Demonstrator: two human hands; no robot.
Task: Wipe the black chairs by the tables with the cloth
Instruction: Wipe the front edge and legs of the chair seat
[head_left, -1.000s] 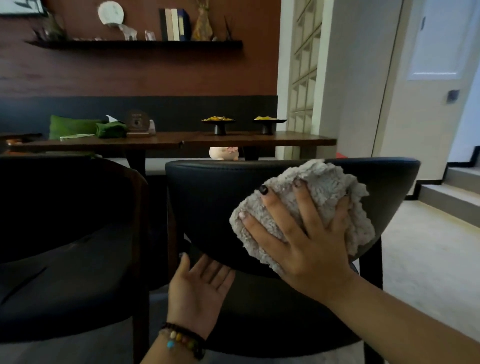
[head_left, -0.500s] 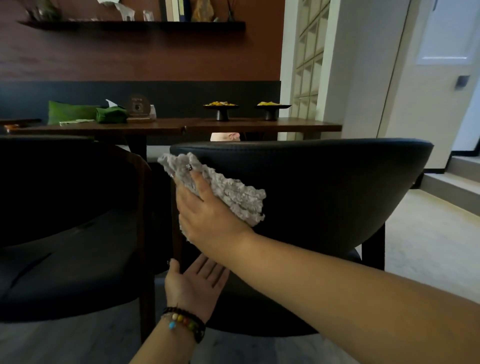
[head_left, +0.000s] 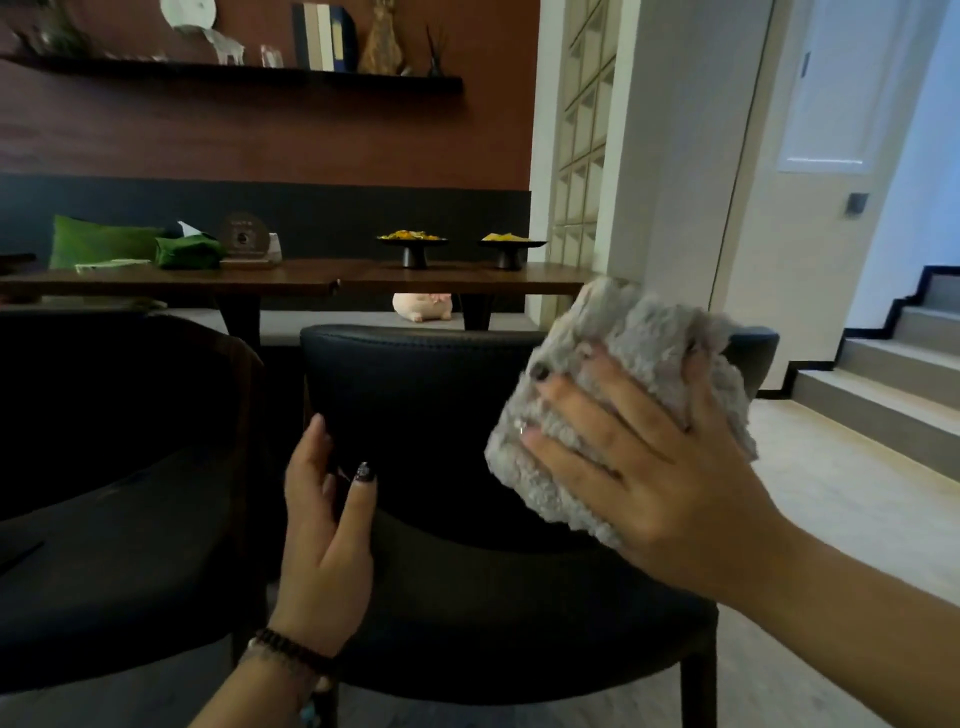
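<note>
A black chair (head_left: 415, 395) stands right in front of me, its curved backrest facing me. My right hand (head_left: 639, 467) presses a fluffy grey cloth (head_left: 639, 332) flat against the right part of that backrest, fingers spread and fairly straight, with the cloth reaching over the top edge. My left hand (head_left: 324, 525) rests against the backrest's lower left edge, fingers extended upward and thumb on the leather, holding nothing. A second black chair (head_left: 104, 467) stands to the left, very dark.
Beyond the chairs is a long wooden table (head_left: 291, 280) with green napkins (head_left: 187, 252) and two black footed dishes (head_left: 413, 247). A dark bench runs along the wall. Steps (head_left: 883, 384) rise at the right, beside light floor.
My right hand swept the cloth from the backrest's left end to its right end. My left hand rose from below the backrest to its left edge.
</note>
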